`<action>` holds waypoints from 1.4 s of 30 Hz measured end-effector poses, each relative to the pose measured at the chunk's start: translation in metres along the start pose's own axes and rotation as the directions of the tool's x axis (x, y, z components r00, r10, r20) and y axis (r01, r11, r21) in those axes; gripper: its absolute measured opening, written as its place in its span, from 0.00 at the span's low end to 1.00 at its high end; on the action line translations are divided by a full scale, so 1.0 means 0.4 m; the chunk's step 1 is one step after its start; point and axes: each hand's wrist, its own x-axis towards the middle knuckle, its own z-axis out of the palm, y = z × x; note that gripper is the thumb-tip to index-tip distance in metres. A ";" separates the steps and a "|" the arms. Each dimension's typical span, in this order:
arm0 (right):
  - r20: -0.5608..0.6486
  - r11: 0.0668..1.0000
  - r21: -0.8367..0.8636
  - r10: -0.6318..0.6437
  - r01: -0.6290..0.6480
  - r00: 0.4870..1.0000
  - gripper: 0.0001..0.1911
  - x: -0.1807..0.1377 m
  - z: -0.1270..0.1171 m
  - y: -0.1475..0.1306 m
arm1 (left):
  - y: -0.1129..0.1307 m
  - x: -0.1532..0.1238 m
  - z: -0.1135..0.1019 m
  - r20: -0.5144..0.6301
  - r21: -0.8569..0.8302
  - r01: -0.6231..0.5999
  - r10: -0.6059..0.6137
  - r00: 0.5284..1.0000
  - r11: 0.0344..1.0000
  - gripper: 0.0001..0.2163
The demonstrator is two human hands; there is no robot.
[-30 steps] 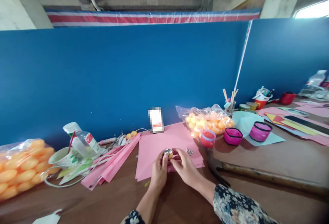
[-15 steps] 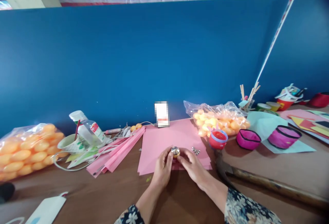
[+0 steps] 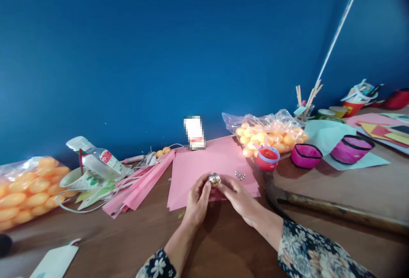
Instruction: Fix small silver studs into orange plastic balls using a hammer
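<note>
A small round object (image 3: 214, 179), shiny silver on top with a gold-orange lower edge, is held up between both hands; its exact kind I cannot make out. My left hand (image 3: 197, 201) pinches it from the left with thumb and fingers. From the right, my right hand (image 3: 239, 198) grips the same piece with its fingertips. Beneath them lies a stack of pink paper sheets (image 3: 198, 163). Several small silver bits (image 3: 240, 176) rest on the paper just beyond my right hand.
To the right lie a hammer-like tool (image 3: 338, 210) with a wooden handle, a red cup (image 3: 267, 159) and magenta fabric rings (image 3: 306, 156). Bags of orange balls (image 3: 32, 188) stand left and back right. A tilted plastic bottle (image 3: 99, 159) and folded pink strips (image 3: 140, 186) are on the left.
The camera view has tipped downward and turned slightly, so more of the table shows. Both hands keep hold of the round object, which shows its silver top at a slightly different angle.
</note>
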 end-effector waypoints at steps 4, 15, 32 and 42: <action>0.021 0.997 0.069 0.013 -0.014 1.000 0.19 -0.002 -0.001 0.000 | 0.006 0.000 0.001 -0.004 0.025 -0.020 0.020 1.000 1.000 0.17; 0.028 0.999 0.048 0.004 -0.006 1.000 0.19 -0.003 -0.002 -0.004 | 0.004 0.002 -0.001 0.025 0.035 -0.053 0.052 0.998 0.998 0.14; 0.076 0.963 0.263 0.044 -0.063 0.996 0.14 -0.010 0.019 -0.022 | 0.012 -0.002 0.007 0.011 0.066 -0.013 0.012 1.000 0.998 0.16; 0.097 0.975 0.206 0.062 -0.081 0.993 0.16 -0.005 0.015 -0.016 | -0.004 0.001 0.006 0.006 0.066 -0.022 0.022 1.000 0.998 0.17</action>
